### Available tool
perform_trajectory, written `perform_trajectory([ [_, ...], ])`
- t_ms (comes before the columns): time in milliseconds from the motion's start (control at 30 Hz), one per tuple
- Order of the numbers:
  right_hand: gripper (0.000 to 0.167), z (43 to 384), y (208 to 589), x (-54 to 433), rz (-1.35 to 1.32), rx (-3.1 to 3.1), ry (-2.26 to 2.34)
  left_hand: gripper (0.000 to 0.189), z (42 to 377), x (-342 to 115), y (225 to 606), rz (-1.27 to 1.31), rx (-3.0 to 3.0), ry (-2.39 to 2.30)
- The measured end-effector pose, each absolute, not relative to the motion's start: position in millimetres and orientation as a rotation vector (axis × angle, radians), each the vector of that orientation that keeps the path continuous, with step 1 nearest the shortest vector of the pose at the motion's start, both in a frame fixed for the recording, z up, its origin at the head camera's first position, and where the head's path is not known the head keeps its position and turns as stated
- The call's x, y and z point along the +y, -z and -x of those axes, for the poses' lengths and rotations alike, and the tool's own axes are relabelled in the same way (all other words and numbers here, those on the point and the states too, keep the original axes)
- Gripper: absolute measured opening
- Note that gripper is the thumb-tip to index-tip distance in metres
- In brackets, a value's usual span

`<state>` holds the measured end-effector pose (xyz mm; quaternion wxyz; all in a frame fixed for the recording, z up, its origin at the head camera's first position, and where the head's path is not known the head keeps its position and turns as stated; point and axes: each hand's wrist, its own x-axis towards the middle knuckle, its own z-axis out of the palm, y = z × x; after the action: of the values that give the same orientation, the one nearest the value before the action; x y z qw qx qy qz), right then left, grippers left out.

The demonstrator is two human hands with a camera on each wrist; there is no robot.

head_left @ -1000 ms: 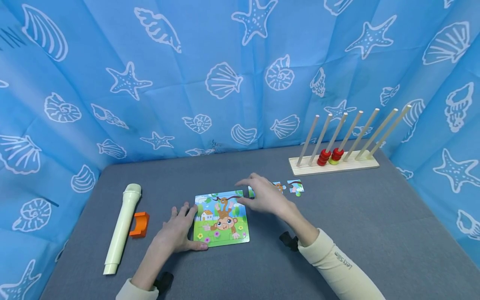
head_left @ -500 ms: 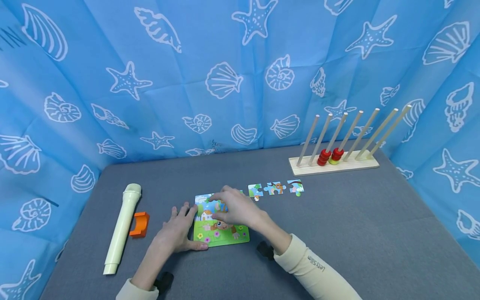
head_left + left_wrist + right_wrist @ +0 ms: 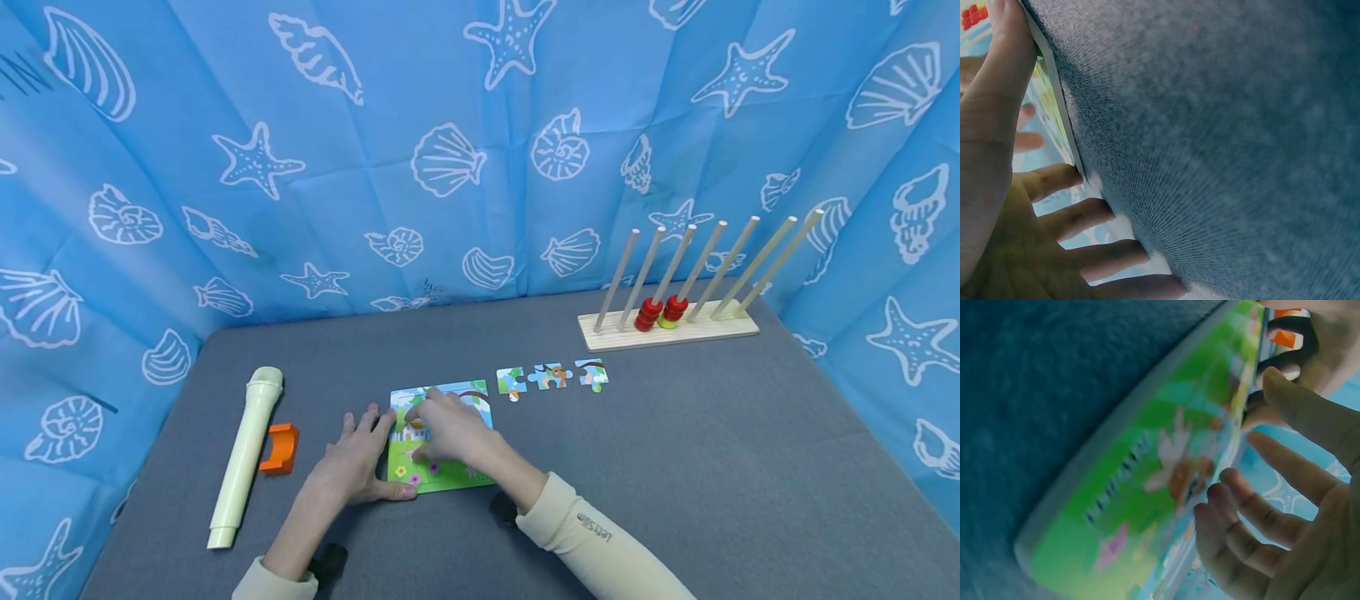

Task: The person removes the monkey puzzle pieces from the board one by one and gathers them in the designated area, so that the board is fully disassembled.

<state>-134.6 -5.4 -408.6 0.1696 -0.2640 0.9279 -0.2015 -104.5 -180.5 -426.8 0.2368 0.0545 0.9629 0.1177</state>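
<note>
Over the puzzle board (image 3: 446,479), reaches down with the right hand (image 3: 452,432), fingers loosely bent and apart, with no piece visible in the grasp; cannot tell touching from hovering at the fingertips. Along the left side, braces the board with the left hand (image 3: 356,461), likewise unclenched, straight fingers by that side and thumb along the near edge, probably to guard against sliding. Between both hands, the board, flat on the grey cloth (image 3: 675,467), picture upright to the person. Just past its far right corner, a row of three loose pieces: left piece (image 3: 512,381), middle piece (image 3: 550,377), right piece (image 3: 592,374), face up and apart, perhaps to leave each print readable. Farther off, back right, a peg rack (image 3: 615,339) with red rings (image 3: 648,315) on two neighbouring pegs (image 3: 671,267); far left, a cream microphone-shaped toy (image 3: 244,462) and an orange bracket (image 3: 281,450), outside the working space. From the right wrist, gains lettering (image 3: 1116,478) on the board and the lower fingertips, mostly masked from the head. From the left wrist, gains the board's raised edge (image 3: 1063,112). Only from the head, finds the loose pieces plainly.
</note>
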Motion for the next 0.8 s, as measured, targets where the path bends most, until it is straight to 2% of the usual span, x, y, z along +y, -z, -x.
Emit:
perform_trajectory([
  [400,0.041,133.5,417.3,-15.9,0.695,2.69,0.495,0.123,102.9,-179.5,426.1,-0.163,2.662,-0.324],
  [800,0.045,132.6,418.0,-18.8,0.694,2.704,0.475,0.122,101.6,-179.4,426.1,-0.163,2.671,-0.327],
])
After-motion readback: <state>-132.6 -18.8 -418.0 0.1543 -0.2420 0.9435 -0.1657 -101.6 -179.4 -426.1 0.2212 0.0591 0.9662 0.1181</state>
